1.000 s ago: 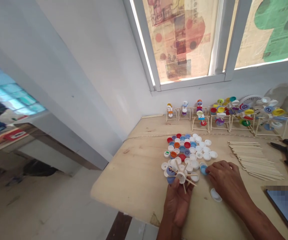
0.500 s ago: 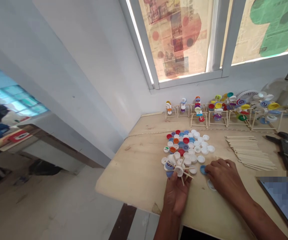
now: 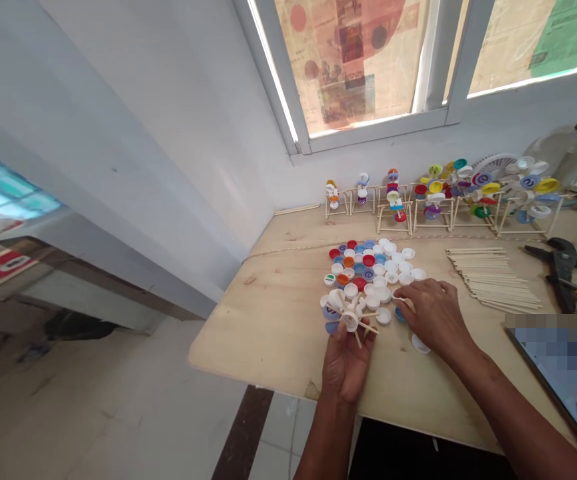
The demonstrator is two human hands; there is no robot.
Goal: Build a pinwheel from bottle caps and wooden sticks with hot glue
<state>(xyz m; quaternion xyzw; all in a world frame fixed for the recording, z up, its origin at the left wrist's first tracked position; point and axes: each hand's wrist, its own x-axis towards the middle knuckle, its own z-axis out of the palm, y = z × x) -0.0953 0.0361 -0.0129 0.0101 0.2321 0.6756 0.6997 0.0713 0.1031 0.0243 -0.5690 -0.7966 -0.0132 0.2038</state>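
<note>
My left hand [image 3: 346,361] holds a small wheel [image 3: 351,319] made of a white cap hub with thin wooden sticks and caps on its spokes, just above the table's near edge. My right hand [image 3: 431,313] rests palm down on the wooden table [image 3: 278,320], fingertips at the edge of a heap of bottle caps [image 3: 371,270] in white, blue, red and orange. A blue cap [image 3: 399,313] lies under its fingers. One white cap [image 3: 419,345] lies alone beside its wrist. Whether the fingers pinch a cap I cannot tell.
A pile of thin wooden sticks [image 3: 488,277] lies to the right. Pliers [image 3: 563,270] sit beyond them. Finished cap-and-stick wheels on frames [image 3: 438,200] line the wall under the window. A screen [image 3: 563,373] lies at the right edge.
My right hand slid from the blue cap up to the heap's edge. The camera view tilted down and shifted; the left hand keeps the wheel.
</note>
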